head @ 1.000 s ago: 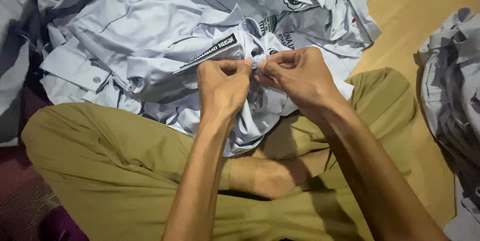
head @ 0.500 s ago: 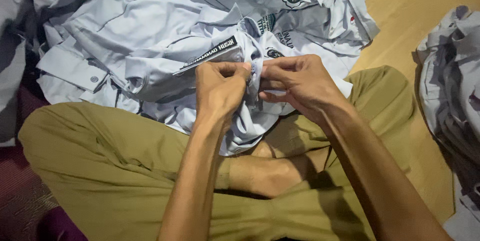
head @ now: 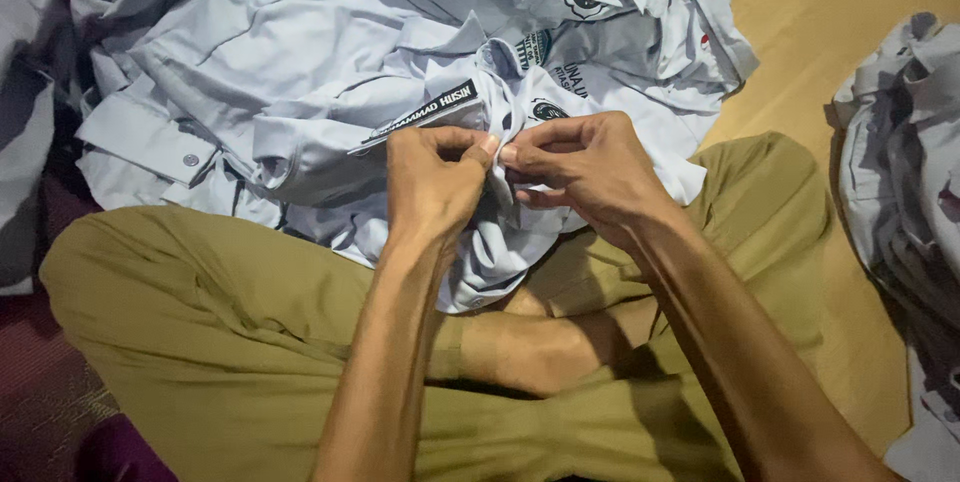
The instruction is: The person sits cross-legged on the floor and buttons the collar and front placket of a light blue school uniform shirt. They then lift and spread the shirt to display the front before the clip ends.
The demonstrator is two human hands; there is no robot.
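Your two hands pinch one small fold of a pale grey shirt (head: 300,72) over your crossed legs.

Your left hand (head: 432,180) and right hand (head: 585,167) meet fingertip to fingertip, both closed tight on the cloth just below a black name strip (head: 425,110); what sits between the fingertips is hidden, so you cannot tell whether a button, thread or only fabric is pinched there. The shirt spreads from your lap up over the wooden floor (head: 850,12), its upper part cut off by the frame's edge. Round badges (head: 548,110) near the strip are too small to make out. Your olive trousers (head: 200,332) cover the lower hem. A second heap of grey garments (head: 905,162) lies well apart at the right, partly out of frame.
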